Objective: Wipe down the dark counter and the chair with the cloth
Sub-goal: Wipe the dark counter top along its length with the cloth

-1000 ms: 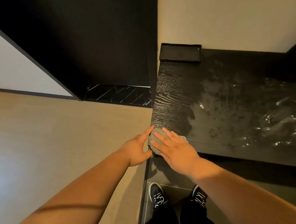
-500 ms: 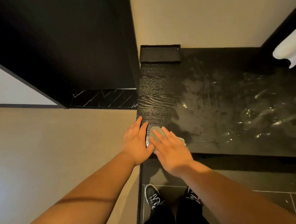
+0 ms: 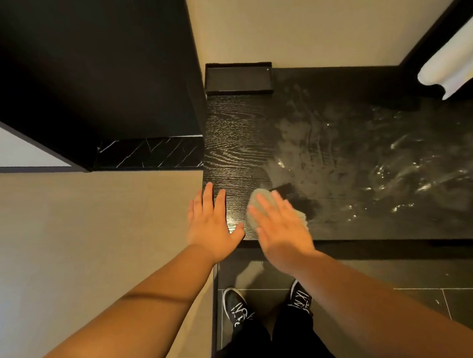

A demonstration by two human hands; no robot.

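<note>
The dark wood-grain counter (image 3: pixel 342 157) runs from the middle to the right, with wet smears over its right half. A grey-green cloth (image 3: pixel 257 205) lies on its front left part. My right hand (image 3: pixel 280 231) presses flat on the cloth with fingers spread and covers most of it. Just to the left, my left hand (image 3: pixel 213 224) rests flat and open at the counter's left front corner, holding nothing. No chair is in view.
A shallow black tray (image 3: pixel 238 78) sits at the counter's back left corner. A white towel (image 3: pixel 464 51) hangs at the upper right. A beige wall (image 3: pixel 74 238) borders the counter's left end. Dark tiled floor (image 3: pixel 417 286) and my shoes lie below.
My right hand has slid the cloth to the right along the counter's front. My left hand has let go of the cloth and now lies flat at the corner.
</note>
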